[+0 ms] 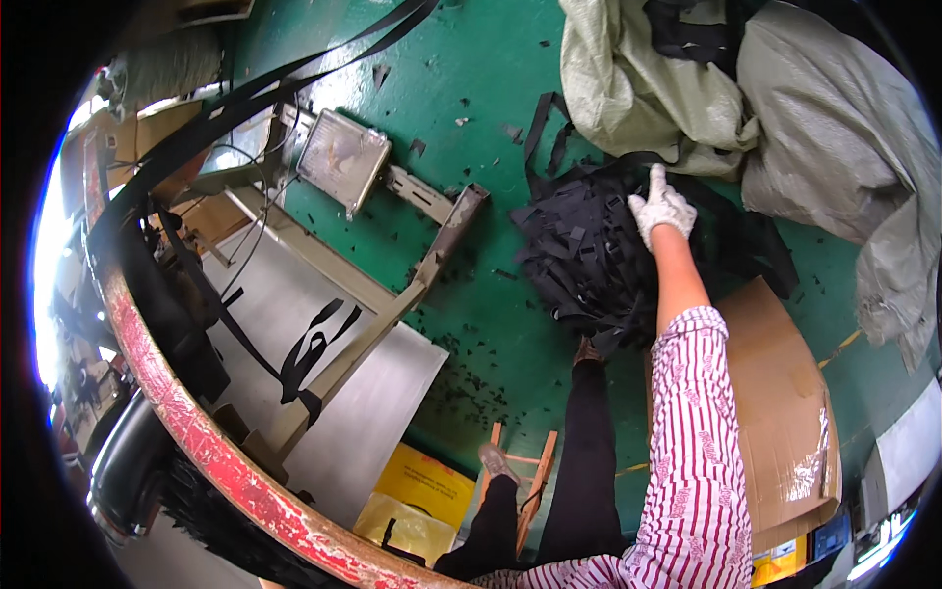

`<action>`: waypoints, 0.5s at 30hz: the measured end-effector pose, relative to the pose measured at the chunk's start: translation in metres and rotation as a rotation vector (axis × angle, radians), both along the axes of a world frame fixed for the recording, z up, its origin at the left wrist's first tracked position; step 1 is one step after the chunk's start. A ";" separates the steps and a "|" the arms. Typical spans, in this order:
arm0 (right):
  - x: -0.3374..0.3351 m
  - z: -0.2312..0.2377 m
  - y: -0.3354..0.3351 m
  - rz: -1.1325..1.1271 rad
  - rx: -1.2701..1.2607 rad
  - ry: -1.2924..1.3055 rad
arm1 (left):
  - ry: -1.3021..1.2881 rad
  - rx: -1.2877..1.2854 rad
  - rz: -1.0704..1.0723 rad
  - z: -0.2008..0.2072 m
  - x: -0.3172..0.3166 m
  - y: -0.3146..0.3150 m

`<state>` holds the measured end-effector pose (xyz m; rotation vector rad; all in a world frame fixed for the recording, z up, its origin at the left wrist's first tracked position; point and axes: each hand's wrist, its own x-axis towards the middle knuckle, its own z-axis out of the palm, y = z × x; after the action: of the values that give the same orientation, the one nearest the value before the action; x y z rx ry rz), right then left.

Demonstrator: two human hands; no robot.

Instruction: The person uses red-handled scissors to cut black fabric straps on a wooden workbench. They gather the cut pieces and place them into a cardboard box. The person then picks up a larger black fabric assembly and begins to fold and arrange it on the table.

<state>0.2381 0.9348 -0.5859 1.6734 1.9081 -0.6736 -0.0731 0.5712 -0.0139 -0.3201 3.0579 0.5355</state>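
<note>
My right hand (pixel 663 208), in a whitish work glove, reaches over a heap of black webbing straps (pixel 584 240) on the green floor. One finger stretches forward and the thumb stands off to the left; the other fingers are partly hidden. No strap shows plainly between them. The heap is made of many short, bundled strap pieces, with longer loops trailing at its far left and out to the right. It lies just beyond my foot. My left hand is out of the picture.
Two woven sacks (pixel 628 88) (pixel 824 118) lie beyond the heap. A cardboard box (pixel 775 412) stands at right. To the left are a metal frame (pixel 432 250), a foot pedal (pixel 343 157) and a worn red-edged worktable (pixel 196 427). Black scraps (pixel 471 388) litter the floor.
</note>
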 end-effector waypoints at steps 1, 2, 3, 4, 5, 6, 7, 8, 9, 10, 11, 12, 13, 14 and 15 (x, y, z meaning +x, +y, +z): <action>-0.003 0.000 0.008 -0.030 -0.104 -0.041 | -0.018 0.007 0.034 0.001 0.009 0.008; -0.005 -0.002 0.016 -0.062 -0.205 -0.083 | -0.039 0.010 0.065 0.004 0.017 0.016; -0.004 -0.008 0.020 -0.069 -0.215 -0.102 | -0.052 0.017 0.096 0.004 0.023 0.026; -0.003 -0.014 0.024 -0.075 -0.225 -0.121 | -0.063 0.021 0.131 0.001 0.029 0.037; -0.006 -0.017 0.026 -0.080 -0.230 -0.128 | -0.069 0.018 0.179 -0.001 0.039 0.051; -0.009 -0.018 0.029 -0.079 -0.231 -0.133 | -0.056 0.010 0.255 -0.007 0.049 0.069; -0.013 -0.018 0.031 -0.085 -0.243 -0.151 | -0.032 -0.003 0.351 -0.017 0.056 0.092; -0.016 -0.020 0.036 -0.096 -0.252 -0.169 | -0.008 0.004 0.423 -0.022 0.060 0.108; -0.009 -0.025 0.041 -0.161 -0.304 -0.131 | -0.220 -0.015 -0.039 -0.008 0.072 0.081; 0.001 -0.050 0.043 -0.210 -0.291 -0.061 | -0.254 0.053 0.026 0.024 0.062 0.028; 0.014 -0.072 0.046 -0.190 -0.270 -0.040 | -0.298 0.120 0.094 0.052 0.043 -0.029; 0.010 -0.078 0.047 -0.158 -0.246 -0.020 | -0.299 0.095 0.070 0.044 0.045 -0.019; 0.006 -0.083 0.045 -0.282 -0.270 0.041 | -0.349 0.086 -0.133 0.036 0.062 -0.009; 0.009 -0.083 0.043 -0.415 -0.297 0.090 | -0.363 0.095 -0.161 0.029 0.068 0.002; 0.012 -0.083 0.035 -0.538 -0.233 0.196 | -0.370 0.104 -0.188 0.024 0.074 0.013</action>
<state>0.2499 0.9701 -0.6689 2.0337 1.4191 -1.2542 0.0007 0.5841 0.0100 -0.1099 2.6570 0.5513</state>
